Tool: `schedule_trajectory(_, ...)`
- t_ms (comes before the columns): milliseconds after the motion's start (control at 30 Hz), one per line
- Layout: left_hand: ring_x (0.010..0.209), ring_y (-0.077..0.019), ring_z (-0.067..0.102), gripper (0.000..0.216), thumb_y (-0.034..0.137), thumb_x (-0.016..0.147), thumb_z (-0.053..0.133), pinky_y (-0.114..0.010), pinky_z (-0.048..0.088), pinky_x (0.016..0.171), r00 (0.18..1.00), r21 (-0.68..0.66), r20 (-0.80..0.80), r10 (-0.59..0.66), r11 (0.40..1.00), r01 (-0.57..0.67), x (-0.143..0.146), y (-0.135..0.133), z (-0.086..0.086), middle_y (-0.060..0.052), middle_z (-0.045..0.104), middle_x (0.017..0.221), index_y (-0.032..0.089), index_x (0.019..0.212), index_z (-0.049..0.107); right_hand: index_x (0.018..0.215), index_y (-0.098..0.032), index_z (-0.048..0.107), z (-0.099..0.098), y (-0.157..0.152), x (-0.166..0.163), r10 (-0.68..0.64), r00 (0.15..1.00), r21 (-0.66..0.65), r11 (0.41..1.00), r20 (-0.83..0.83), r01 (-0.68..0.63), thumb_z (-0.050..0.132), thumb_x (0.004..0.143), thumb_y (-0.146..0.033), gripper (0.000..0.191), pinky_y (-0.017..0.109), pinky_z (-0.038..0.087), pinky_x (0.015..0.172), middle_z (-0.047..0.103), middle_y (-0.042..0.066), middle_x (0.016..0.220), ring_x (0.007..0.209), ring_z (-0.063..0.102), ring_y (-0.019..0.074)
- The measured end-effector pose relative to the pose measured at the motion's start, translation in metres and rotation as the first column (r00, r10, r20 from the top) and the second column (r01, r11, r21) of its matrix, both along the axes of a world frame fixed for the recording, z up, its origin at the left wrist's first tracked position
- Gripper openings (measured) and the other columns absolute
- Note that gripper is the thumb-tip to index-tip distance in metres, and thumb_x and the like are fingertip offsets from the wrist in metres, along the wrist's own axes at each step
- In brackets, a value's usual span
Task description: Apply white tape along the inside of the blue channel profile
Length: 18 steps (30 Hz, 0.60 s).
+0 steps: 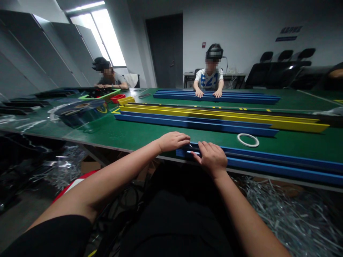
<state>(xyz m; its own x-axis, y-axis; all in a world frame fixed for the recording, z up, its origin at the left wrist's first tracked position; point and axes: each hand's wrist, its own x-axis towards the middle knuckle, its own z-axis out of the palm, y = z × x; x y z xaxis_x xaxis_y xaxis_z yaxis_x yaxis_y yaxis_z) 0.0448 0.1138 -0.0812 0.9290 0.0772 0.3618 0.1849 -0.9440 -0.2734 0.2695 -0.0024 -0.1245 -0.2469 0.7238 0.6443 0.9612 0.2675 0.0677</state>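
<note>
A long blue rail (268,166) with raised edges and a dark channel lies along the near edge of the table and runs out of view at the right. My right hand (213,157) grips it close to its left end, fingers curled over it and thumb on the near side. Just beyond that end, my left hand (174,141) is closed in a pinch. A tiny white sliver shows at its fingertips, too small to name. A white ring-shaped roll (248,140) lies behind the rail, to the right of my hands.
More blue rails (187,123) and yellow rails (294,123) lie across the green table (128,139). A film-wrapped reel (83,112) and small red (118,98) and yellow bins stand left. Two people wearing headsets sit opposite. Shredded strips (289,214) fill the floor at right.
</note>
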Motion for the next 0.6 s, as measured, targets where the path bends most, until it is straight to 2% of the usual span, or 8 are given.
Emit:
schedule_trajectory(200,0.095,-0.0168,0.067,0.026,0.027,0.101,0.044,-0.028,0.05,0.083,0.992,-0.116,0.046,0.118,0.987,-0.112,0.023,-0.022,0.017,-0.009,0.071,0.105,0.019,0.115,0.064,0.127,-0.018,0.063,0.001,0.001,-0.001,0.007,0.998,0.003,1.0,-0.055,-0.007,0.045,0.098,-0.046,0.044,0.038,0.036,0.088,0.07,0.012,0.119,0.104,0.06,0.0267)
schedule_trajectory(300,0.09,-0.0157,0.067,0.026,0.033,0.1,0.045,-0.027,0.05,0.078,0.98,-0.254,0.149,0.131,0.963,-0.09,0.034,-0.032,0.018,-0.007,0.072,0.099,0.019,0.108,0.066,0.124,-0.02,0.064,0.006,-0.001,-0.001,0.053,0.989,0.008,0.999,-0.137,-0.052,0.043,0.099,-0.035,0.035,0.035,0.038,0.087,0.07,0.008,0.118,0.104,0.061,0.0229)
schedule_trajectory(400,0.089,-0.0153,0.067,0.023,0.033,0.098,0.049,-0.027,0.051,0.079,0.941,-0.414,0.287,0.177,0.909,-0.045,0.04,-0.042,0.013,-0.007,0.073,0.096,0.018,0.104,0.066,0.112,-0.022,0.069,0.013,-0.003,0.0,0.071,0.965,-0.006,0.997,-0.252,-0.075,0.045,0.098,-0.03,0.029,0.034,0.041,0.089,0.073,0.007,0.109,0.1,0.061,0.0222)
schedule_trajectory(500,0.089,-0.0145,0.068,0.029,0.031,0.095,0.055,-0.028,0.052,0.082,0.882,-0.561,0.386,0.27,0.828,-0.008,0.047,-0.052,0.005,-0.005,0.072,0.098,0.021,0.122,0.058,0.103,-0.023,0.07,0.022,-0.002,0.002,0.049,0.894,-0.055,0.995,-0.445,-0.082,0.049,0.095,-0.032,0.024,0.033,0.045,0.083,0.074,0.006,0.103,0.093,0.063,0.0224)
schedule_trajectory(600,0.098,-0.0173,0.068,0.068,0.04,0.089,0.064,-0.032,0.052,0.088,0.826,-0.639,0.394,0.403,0.766,-0.07,0.056,-0.063,0.0,-0.005,0.07,0.109,0.026,0.147,0.032,0.102,-0.024,0.067,0.032,0.0,0.009,0.034,0.731,-0.123,0.979,-0.682,-0.16,0.049,0.092,-0.033,0.022,0.03,0.047,0.072,0.074,0.004,0.097,0.08,0.066,0.0198)
